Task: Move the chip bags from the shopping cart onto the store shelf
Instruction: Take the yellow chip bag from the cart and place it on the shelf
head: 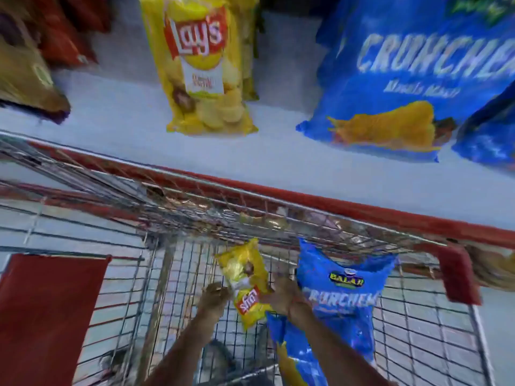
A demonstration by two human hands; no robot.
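Observation:
Down inside the wire shopping cart (278,201), a small yellow Lay's chip bag (245,280) is gripped from both sides. My left hand (213,298) pinches its left edge. On its right edge sits my right hand (284,296). A blue Crunchex bag (342,299) lies in the cart just right of my right hand, partly under my forearm. On the white store shelf (117,112) above stand a large yellow Lay's bag (206,71) and a large blue Crunchex bag (404,79).
The cart's red-trimmed rim (362,210) runs between the cart basket and the shelf edge. A red child-seat flap (47,310) is at the lower left. Brown and red bags (30,73) lie on the shelf at the left. Another blue bag (490,137) sits at the far right.

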